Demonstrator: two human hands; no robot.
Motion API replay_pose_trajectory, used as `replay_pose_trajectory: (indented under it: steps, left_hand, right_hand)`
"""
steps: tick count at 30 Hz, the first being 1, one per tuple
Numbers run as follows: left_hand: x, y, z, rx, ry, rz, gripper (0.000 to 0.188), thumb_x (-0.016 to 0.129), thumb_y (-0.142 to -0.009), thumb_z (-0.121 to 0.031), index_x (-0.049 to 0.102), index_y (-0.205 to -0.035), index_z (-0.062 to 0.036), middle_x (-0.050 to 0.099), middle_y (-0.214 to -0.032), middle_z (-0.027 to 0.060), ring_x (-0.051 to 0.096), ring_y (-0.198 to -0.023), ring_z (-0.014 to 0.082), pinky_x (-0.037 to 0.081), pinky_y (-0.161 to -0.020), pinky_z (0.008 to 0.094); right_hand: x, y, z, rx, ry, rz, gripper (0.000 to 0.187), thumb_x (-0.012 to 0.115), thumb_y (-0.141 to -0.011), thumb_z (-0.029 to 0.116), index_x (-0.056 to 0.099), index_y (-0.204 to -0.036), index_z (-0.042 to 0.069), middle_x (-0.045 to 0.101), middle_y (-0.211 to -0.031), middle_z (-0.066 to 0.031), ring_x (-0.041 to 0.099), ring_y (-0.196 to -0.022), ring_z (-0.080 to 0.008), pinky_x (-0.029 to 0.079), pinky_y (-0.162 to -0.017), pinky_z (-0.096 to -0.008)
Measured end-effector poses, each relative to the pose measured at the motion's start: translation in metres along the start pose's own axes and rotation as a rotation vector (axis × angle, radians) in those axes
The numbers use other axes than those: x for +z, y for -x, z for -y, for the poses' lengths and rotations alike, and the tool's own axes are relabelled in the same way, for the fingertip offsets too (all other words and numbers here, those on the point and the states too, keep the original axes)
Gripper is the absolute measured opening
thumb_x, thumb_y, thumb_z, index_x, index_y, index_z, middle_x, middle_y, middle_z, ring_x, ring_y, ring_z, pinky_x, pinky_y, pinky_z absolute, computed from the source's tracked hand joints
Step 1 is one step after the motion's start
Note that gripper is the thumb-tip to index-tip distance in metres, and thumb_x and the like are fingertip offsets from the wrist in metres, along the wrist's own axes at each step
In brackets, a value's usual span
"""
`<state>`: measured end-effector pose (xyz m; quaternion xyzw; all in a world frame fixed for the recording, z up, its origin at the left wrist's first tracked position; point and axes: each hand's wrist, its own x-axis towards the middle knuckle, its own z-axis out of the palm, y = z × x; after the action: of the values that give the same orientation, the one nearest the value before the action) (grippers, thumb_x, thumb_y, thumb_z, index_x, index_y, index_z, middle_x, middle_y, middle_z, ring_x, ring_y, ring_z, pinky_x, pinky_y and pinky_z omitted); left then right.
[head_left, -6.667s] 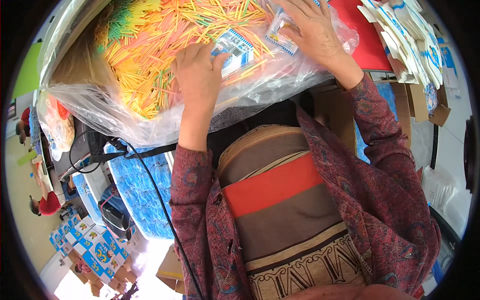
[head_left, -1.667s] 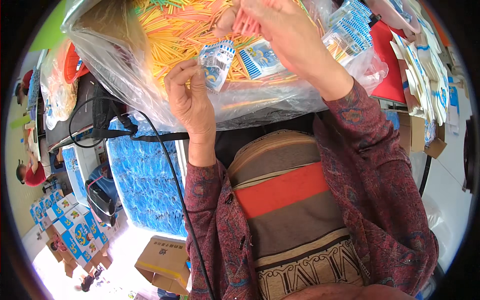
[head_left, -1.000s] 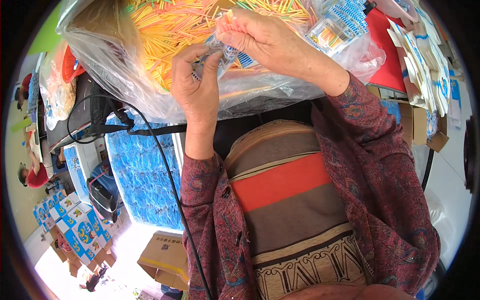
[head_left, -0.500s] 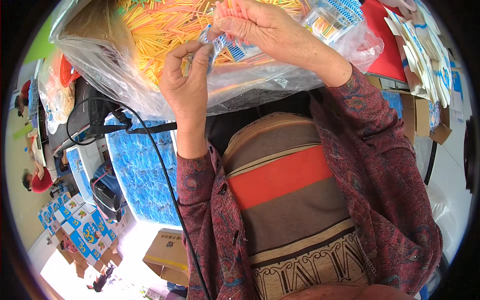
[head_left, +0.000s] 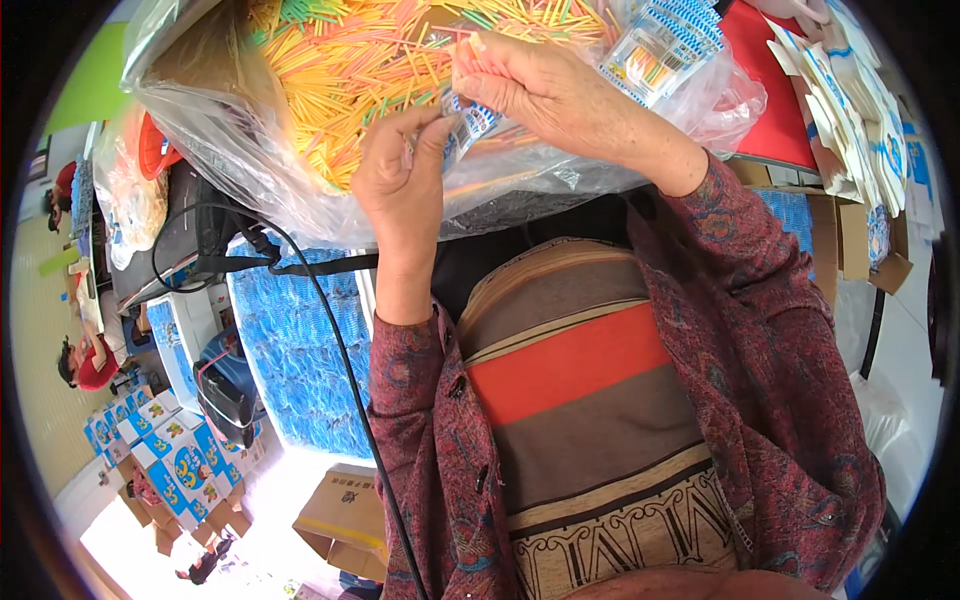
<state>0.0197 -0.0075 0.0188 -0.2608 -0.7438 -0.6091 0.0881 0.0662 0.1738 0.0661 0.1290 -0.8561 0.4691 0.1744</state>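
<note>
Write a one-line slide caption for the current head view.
Left hand pinches a small printed packet while the right hand grips pink sticks over a heap of colourful sticks.

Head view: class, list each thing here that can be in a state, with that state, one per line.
Left hand: closed, pinching a packet
Packet: partly covered; open or sealed, cannot tell
Right hand: closed around pink sticks
Pink sticks: bunched
Clear plastic bag: spread open, sticks heaped inside
Packets at right: overlapping
Cardboard box: open
</note>
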Motion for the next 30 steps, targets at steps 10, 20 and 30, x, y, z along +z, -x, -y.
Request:
replay_pose_trajectory:
  steps: [10, 20, 30]
  left_hand:
    - [0.0, 0.002, -0.001, 0.188, -0.209, 0.071, 0.012, 0.065, -0.084, 0.003, 0.055, -0.086, -0.0031, 0.058, -0.083, 0.0084, 0.055, -0.079, 0.0223, 0.045, -0.075, 0.0312]
    - [0.001, 0.002, 0.008, -0.125, 0.297, 0.016, 0.008, 0.059, -0.093, -0.005, 0.052, -0.091, -0.004, 0.054, -0.097, 0.0055, 0.049, -0.087, 0.0142, 0.042, -0.079, 0.026]
    - [0.009, 0.006, 0.012, -0.12, 0.503, 0.005, 0.006, 0.058, -0.095, -0.005, 0.052, -0.095, -0.0061, 0.048, -0.097, 0.0004, 0.045, -0.087, 0.0084, 0.04, -0.079, 0.0216]
  right_hand:
    - [0.006, 0.005, -0.004, -0.198, 0.2, -0.054, 0.024, 0.054, -0.097, 0.026, 0.053, -0.092, 0.002, 0.053, -0.077, -0.0153, 0.055, -0.077, -0.0331, 0.045, -0.07, -0.0407]
    - [-0.009, -0.008, 0.008, 0.016, -0.007, 0.017, 0.023, 0.048, -0.101, 0.024, 0.055, -0.094, 0.003, 0.062, -0.087, -0.0115, 0.06, -0.085, -0.0259, 0.048, -0.08, -0.038]
    - [0.011, -0.02, 0.03, 0.186, -1.071, -0.282, 0.031, 0.052, -0.099, 0.024, 0.051, -0.119, 0.001, 0.063, -0.1, -0.0087, 0.062, -0.094, -0.0166, 0.049, -0.082, -0.0292]
